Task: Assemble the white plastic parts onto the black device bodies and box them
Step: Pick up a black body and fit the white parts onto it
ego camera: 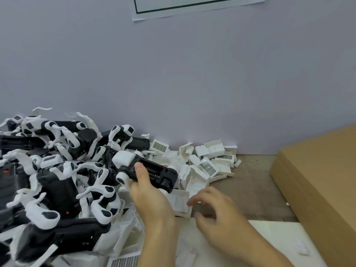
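My left hand [149,197] grips a black device body [154,173] with white end pieces, held above the table near the middle of the view. My right hand [215,211] hovers just to its right with fingers loosely curled and holds nothing; its fingertips are close to a white plastic part [180,202] lying on the table. Several more white plastic parts [210,162], some with grid labels, lie scattered along the wall behind.
A big heap of black device bodies with white arms [52,180] fills the left side. A brown cardboard box [323,182] stands at the right. A white sheet [269,239] covers the near table. The grey wall [173,83] closes the back.
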Motion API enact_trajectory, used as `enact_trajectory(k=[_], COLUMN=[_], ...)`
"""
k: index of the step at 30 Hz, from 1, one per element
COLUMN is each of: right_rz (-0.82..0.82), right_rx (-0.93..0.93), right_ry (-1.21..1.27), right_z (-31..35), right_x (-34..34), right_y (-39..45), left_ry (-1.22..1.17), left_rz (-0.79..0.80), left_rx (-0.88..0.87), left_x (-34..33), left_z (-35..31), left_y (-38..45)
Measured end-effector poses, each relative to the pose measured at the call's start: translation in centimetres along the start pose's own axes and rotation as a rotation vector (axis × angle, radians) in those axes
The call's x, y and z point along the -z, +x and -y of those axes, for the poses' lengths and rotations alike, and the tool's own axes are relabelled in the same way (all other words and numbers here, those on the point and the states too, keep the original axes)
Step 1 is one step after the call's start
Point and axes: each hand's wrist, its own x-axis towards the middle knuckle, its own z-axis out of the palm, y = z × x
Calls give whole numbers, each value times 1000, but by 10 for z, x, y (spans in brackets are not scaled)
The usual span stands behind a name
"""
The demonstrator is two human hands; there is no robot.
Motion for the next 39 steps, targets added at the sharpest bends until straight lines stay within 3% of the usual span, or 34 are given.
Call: enact_trajectory(k=[8,10,13,18,23,27,31,39], right_rz=[241,239,113,-319,-506,-572,-640,-578], right_rx=[19,41,51,-62,-191,-218,-251,-221], right_ry=[-244,-268,-169,74,298,362,182,467], right_z=[1,1,0,-8,-15,-17,-22,-11], right_x=[-8,-10,-10,6,24,29,30,66], right_y=[-2,-2,0,6,7,9,8,4], left_ry=[8,46,82,106,122,146,195,385], left_rz=[63,107,147,155,154,187,255,524], left_rx=[20,35,69,66,77,81,98,129], left_x=[-2,-3,-4,-3,-3,-4,-6,-7], left_z=[-1,1,4,4,7,9,11,19], left_y=[-2,-4,-5,-5,-4,-7,-11,-13])
